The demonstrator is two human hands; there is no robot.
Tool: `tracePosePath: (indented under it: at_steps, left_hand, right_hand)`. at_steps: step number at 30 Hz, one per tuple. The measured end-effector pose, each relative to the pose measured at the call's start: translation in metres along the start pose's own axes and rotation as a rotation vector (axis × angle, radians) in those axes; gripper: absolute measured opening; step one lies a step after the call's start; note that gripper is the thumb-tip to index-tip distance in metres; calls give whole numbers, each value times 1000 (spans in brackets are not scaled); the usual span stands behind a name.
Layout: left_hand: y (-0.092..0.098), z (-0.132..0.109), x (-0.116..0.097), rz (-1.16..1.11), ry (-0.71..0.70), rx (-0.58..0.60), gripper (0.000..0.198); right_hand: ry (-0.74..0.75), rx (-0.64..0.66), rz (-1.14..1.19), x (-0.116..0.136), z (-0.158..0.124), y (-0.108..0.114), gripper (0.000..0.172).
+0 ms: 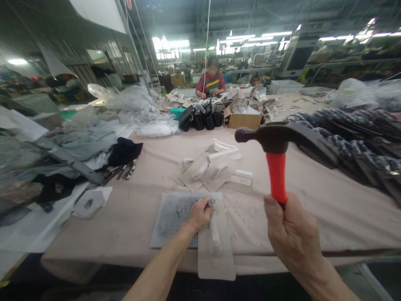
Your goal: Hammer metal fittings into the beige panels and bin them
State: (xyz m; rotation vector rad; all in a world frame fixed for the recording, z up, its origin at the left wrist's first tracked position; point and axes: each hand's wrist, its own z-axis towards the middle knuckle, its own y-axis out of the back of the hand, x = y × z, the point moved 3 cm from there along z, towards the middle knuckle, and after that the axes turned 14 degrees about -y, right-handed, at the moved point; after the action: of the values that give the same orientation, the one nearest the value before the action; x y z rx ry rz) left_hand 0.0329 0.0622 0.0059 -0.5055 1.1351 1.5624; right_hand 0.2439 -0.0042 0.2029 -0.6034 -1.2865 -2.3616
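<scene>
My right hand [290,232] is closed round the red handle of a hammer [275,144], whose dark head is raised above the table. My left hand [200,215] is closed on a small metal punch [212,202] held upright on a pale beige cut piece [216,251]. That piece lies partly over a grey pitted cutting pad [175,217] at the near table edge. Small punched scraps lie to the right of the punch.
More beige cut pieces [216,169] lie mid-table. Stacked dark patterned pieces [354,142] fill the right side, grey fabric and plastic bags [94,133] the left. Black bags [202,119] and a cardboard box [244,119] stand farther back, where a person [211,81] sits working.
</scene>
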Motion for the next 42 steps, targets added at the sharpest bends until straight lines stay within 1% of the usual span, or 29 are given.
tracePosePath:
  at_steps: [1,2,4,5,6,7,9,11,14,16,17,18,19,20,21,22,23,24,26,27,29,31,33,34,36,37,38,40,42]
  left_hand:
    - [0,0,0,-6,6,-3,14]
    - [0,0,0,-13,16,-6,14]
    - [-1,0,1,-20,41,-9,14]
    - [-1,0,1,-23,50,-10,15]
    - [-1,-1,0,-29,55,-11,17]
    - [-1,-1,0,-38,55,-15,19]
    - [0,0,-2,-62,50,-29,21]
    - [0,0,-2,-78,45,-38,17]
    - [0,1,-2,-87,41,-31,11]
    - [0,1,0,-105,48,-36,12]
    - [0,0,1,-117,52,-42,12]
    - [0,0,2,-129,58,-49,12]
    - [0,0,3,-143,63,-58,12]
    - [0,0,4,-160,70,-67,12]
    - [0,0,5,-178,77,-74,13]
    - [-1,-1,5,-194,86,-81,13]
    - [-2,0,6,-209,97,-91,14]
    - [-4,0,7,-227,111,-106,15]
    - [-5,2,11,-291,166,-168,18]
    - [-5,3,13,-339,210,-225,21]
    - [2,8,14,-439,310,-387,28]
    - [19,16,7,-503,360,-570,32]
    - [44,26,-10,-519,301,-699,34]
    - [57,32,-20,-510,238,-728,34]
    - [80,41,-42,-461,119,-733,34]
    - [86,43,-50,-435,87,-712,34]
    - [89,44,-55,-417,78,-679,34]
    - [82,41,-56,-421,106,-591,33]
    - [63,33,-48,-450,146,-496,29]
  right_hand:
    - [1,56,-17,-4,-8,-8,36]
    - [4,168,-58,-11,-18,-21,36]
    - [-34,458,-202,-31,-42,-49,31]
    - [-65,564,-272,-42,-52,-59,28]
    - [-96,638,-328,-51,-59,-66,25]
    - [-120,682,-367,-59,-63,-70,23]
    - [-158,715,-397,-71,-64,-73,21]
    - [-211,734,-394,-84,-63,-76,22]
    - [-322,769,-432,-112,-64,-87,26]
    - [-336,734,-542,-127,-66,-96,26]
    - [-296,680,-592,-128,-67,-99,24]
    - [-229,607,-610,-125,-67,-102,22]
    - [-136,536,-584,-117,-68,-104,25]
    - [-27,487,-515,-105,-69,-107,33]
    - [86,474,-425,-90,-71,-110,41]
    - [198,503,-336,-74,-75,-115,47]
    - [303,565,-268,-58,-79,-120,49]
    - [395,645,-233,-43,-85,-127,47]
    - [503,789,-249,-22,-96,-142,33]
    - [521,824,-278,-15,-100,-148,25]
    - [495,788,-337,-7,-103,-156,22]
    - [393,692,-405,-4,-98,-155,25]
    - [243,621,-472,-3,-87,-147,22]
    - [165,605,-490,-2,-80,-143,20]
    - [13,592,-476,-2,-70,-134,18]
    - [-63,596,-450,-2,-67,-132,21]
    - [-137,610,-419,-3,-66,-131,29]
    - [-252,669,-348,-5,-71,-135,46]
    - [-292,731,-286,-6,-82,-142,53]
